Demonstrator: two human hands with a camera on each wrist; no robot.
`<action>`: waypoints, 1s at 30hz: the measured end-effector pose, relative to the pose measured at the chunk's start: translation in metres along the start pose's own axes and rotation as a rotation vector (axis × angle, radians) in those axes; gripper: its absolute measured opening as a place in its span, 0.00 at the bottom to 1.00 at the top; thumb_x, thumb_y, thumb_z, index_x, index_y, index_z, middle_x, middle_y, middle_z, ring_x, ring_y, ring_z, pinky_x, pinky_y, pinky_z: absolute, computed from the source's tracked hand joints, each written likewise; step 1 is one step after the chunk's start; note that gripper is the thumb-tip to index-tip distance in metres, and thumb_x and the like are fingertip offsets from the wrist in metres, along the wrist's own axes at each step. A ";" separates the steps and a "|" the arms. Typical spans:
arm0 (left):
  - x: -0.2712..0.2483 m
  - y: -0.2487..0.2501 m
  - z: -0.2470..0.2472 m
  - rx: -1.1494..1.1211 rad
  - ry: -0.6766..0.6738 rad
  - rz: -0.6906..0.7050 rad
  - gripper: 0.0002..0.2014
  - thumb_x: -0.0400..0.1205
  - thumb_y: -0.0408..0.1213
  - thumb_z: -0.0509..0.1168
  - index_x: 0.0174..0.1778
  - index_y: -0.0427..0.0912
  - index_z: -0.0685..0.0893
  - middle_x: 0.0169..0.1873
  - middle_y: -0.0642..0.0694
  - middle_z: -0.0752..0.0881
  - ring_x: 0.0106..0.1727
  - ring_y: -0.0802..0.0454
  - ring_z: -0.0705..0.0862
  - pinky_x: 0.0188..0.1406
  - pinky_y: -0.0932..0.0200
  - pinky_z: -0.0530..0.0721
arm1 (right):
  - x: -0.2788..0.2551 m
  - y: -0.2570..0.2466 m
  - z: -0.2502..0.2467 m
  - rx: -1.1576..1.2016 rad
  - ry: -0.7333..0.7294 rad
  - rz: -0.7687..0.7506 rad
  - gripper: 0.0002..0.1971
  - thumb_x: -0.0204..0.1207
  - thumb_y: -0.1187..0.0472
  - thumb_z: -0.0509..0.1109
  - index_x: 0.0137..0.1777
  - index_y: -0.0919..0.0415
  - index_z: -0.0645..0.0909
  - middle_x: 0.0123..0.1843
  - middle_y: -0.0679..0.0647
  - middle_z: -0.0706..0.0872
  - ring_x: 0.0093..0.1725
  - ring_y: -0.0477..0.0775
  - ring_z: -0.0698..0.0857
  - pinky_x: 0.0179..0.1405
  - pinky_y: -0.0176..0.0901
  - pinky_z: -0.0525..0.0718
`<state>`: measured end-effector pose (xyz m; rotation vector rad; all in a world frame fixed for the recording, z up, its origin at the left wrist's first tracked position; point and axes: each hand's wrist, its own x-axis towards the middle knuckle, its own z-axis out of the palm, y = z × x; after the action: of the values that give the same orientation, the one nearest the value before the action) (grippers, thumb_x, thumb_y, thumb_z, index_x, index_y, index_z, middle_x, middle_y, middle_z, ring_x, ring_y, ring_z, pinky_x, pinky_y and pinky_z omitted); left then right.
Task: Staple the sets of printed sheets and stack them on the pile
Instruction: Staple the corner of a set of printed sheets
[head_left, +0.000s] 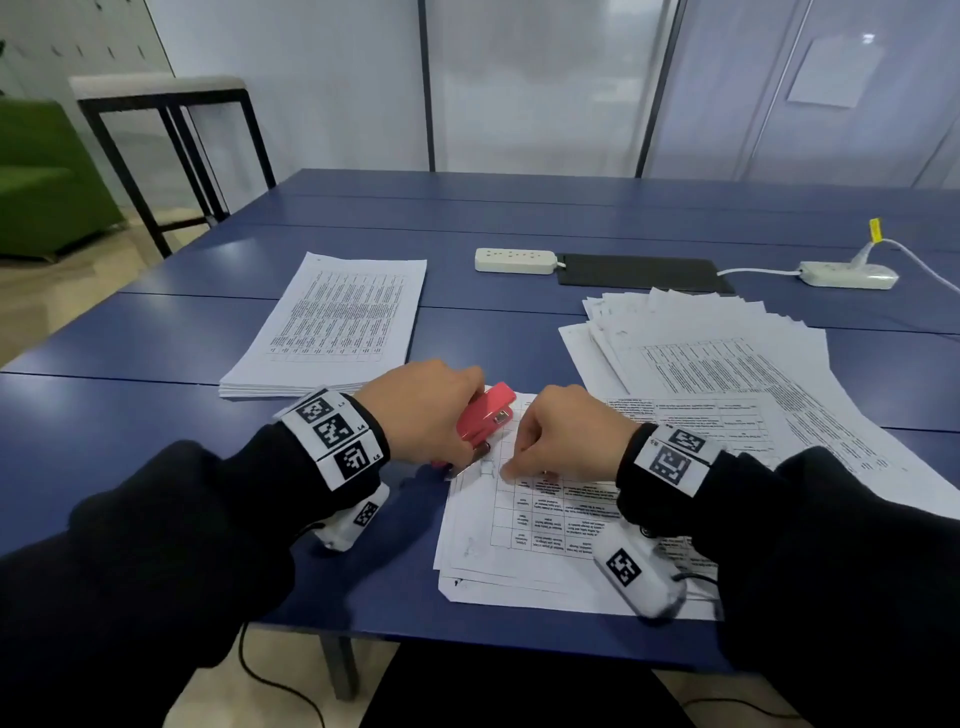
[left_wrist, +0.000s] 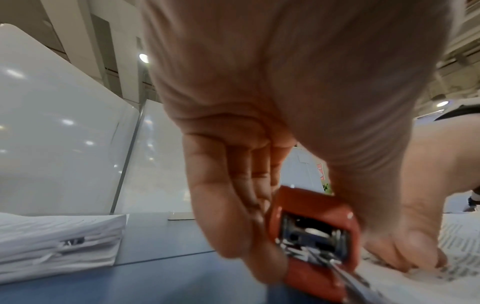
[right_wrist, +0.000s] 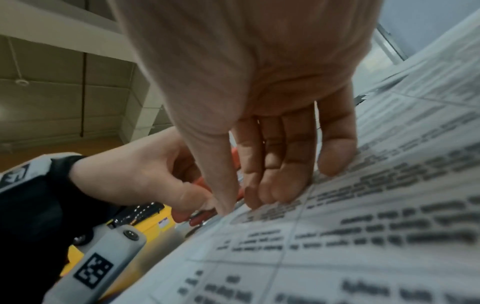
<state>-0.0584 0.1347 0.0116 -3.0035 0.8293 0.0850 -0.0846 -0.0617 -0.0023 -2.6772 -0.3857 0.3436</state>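
Note:
My left hand (head_left: 431, 410) grips a red stapler (head_left: 485, 415) at the top left corner of a set of printed sheets (head_left: 524, 535) lying near the table's front edge. The stapler (left_wrist: 314, 236) sits between the fingers and thumb, its metal mouth on the paper's corner. My right hand (head_left: 561, 436) rests on the same set just right of the stapler, fingertips (right_wrist: 275, 191) bent down onto the printed sheet (right_wrist: 337, 226). A neat pile of stapled sets (head_left: 332, 327) lies at the back left, also in the left wrist view as the pile (left_wrist: 57, 242).
Loose printed sheets (head_left: 727, 353) are fanned out on the right of the blue table (head_left: 130, 343). Behind them lie a black mat (head_left: 639, 273) and two white power strips (head_left: 514, 260), (head_left: 847, 275) with a cable. A dark stool (head_left: 171, 130) and a green seat (head_left: 47, 182) stand off the table's left.

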 end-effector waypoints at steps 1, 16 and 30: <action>-0.001 -0.001 0.000 -0.002 -0.001 -0.034 0.26 0.71 0.57 0.76 0.57 0.48 0.77 0.37 0.51 0.80 0.41 0.45 0.83 0.41 0.49 0.85 | 0.002 -0.003 0.000 -0.050 -0.027 0.013 0.16 0.67 0.44 0.86 0.35 0.56 0.90 0.28 0.49 0.89 0.23 0.42 0.83 0.39 0.47 0.88; -0.045 -0.024 -0.007 0.139 0.120 -0.315 0.26 0.77 0.63 0.68 0.63 0.48 0.76 0.56 0.49 0.83 0.52 0.43 0.85 0.42 0.52 0.76 | 0.014 -0.030 0.000 -0.106 -0.030 0.011 0.09 0.68 0.57 0.79 0.27 0.57 0.88 0.23 0.45 0.87 0.24 0.43 0.82 0.33 0.41 0.86; -0.032 0.012 0.011 -0.893 -0.190 -0.302 0.18 0.82 0.45 0.77 0.47 0.29 0.89 0.35 0.39 0.93 0.33 0.44 0.94 0.32 0.50 0.93 | 0.000 0.003 0.006 0.230 0.030 -0.031 0.04 0.70 0.58 0.84 0.36 0.52 0.91 0.33 0.48 0.92 0.31 0.40 0.84 0.38 0.38 0.83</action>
<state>-0.0923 0.1413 0.0029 -3.7775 0.3494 0.9470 -0.0859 -0.0626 -0.0092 -2.4461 -0.3551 0.3180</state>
